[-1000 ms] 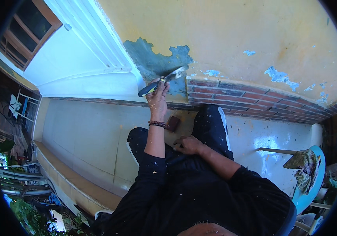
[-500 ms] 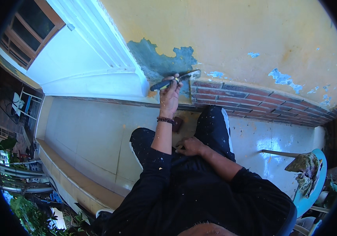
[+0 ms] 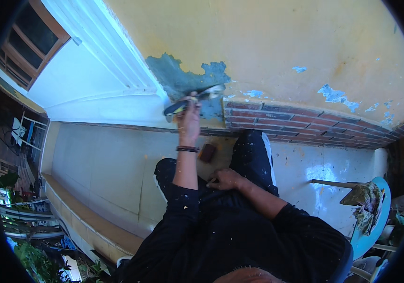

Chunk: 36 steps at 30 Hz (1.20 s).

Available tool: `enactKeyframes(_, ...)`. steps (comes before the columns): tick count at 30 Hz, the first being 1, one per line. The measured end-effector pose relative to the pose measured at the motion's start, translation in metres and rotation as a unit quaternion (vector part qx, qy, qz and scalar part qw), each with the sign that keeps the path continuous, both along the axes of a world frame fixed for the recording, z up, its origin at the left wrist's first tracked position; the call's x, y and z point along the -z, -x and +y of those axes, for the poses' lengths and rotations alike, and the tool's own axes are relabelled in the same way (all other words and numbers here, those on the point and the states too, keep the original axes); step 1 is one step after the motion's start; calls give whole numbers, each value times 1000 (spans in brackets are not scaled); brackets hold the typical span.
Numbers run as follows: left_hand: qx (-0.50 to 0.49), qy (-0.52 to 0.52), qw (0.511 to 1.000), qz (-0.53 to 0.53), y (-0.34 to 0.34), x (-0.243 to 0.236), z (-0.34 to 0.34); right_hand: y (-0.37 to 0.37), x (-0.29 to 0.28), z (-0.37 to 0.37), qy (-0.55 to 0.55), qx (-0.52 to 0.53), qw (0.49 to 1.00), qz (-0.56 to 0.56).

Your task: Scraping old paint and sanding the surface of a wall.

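My left hand [image 3: 188, 123] is closed round the dark-and-yellow handle of a putty knife [image 3: 174, 108]. The metal blade, slightly blurred, points up-right across a bare grey patch [image 3: 188, 70] on the peeling yellow wall [image 3: 268, 42]. My right hand [image 3: 223, 179] rests low between my legs, its fingers loosely bent and apart, with nothing visible in it. A small reddish-brown block [image 3: 207, 153] lies on the floor between my knees, just right of my left wrist.
A white moulded trim [image 3: 110, 94] borders the patch on the left, brick skirting [image 3: 296, 123] runs along the right. A turquoise stool [image 3: 382, 220] with a crumpled cloth [image 3: 363, 205] stands at the right. A tan ledge [image 3: 77, 207], railings and plants line the left.
My left hand and the knife moved right half a second ago and have since moved back left. My right hand stays in my lap.
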<state>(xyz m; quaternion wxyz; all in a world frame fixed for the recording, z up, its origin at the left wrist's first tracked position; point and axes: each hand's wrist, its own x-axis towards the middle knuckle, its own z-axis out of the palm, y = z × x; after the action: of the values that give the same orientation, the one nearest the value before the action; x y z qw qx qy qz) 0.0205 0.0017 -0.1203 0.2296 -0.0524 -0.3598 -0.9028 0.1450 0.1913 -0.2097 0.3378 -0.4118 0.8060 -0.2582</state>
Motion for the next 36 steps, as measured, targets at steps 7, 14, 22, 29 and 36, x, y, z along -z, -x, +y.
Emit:
enactKeyframes(7, 2, -99, 994, -46, -25, 21, 35, 20, -6, -24, 354, 320, 862, -169)
enactKeyframes(14, 35, -154, 979, -131, -78, 47, 52, 75, -57, -72, 571, 448, 653, -218)
enactKeyframes(22, 169, -72, 965, -190, -127, 44, 6, 101, -66, -62, 559, 467, 658, -189)
enactKeyframes(29, 72, 404, 865, -287, -83, 47, 10, 111, -58, -55, 503, 496, 689, -160)
enactKeyframes(36, -93, 569, 784, -232, -58, 27, 36, 113, -81, -49, 478, 519, 693, -150)
